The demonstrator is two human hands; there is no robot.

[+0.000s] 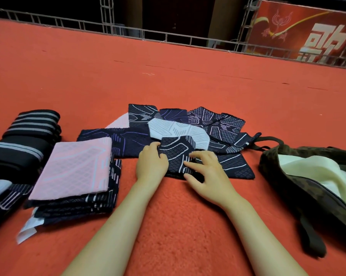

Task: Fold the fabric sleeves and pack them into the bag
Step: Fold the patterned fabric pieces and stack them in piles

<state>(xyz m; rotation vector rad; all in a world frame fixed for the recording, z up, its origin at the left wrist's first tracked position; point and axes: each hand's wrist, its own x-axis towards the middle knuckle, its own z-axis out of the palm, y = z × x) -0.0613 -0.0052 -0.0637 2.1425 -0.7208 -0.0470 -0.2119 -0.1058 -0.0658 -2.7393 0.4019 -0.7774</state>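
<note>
Both hands [152, 162] [205, 172] on navy sleeve [176, 154] (fingers part-hidden); bag [307, 176] cropped.

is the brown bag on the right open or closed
Open. The brown patterned fabric bag gapes at its mouth, showing cream cloth inside. None of the patterned sleeves can be seen inside it.
</note>
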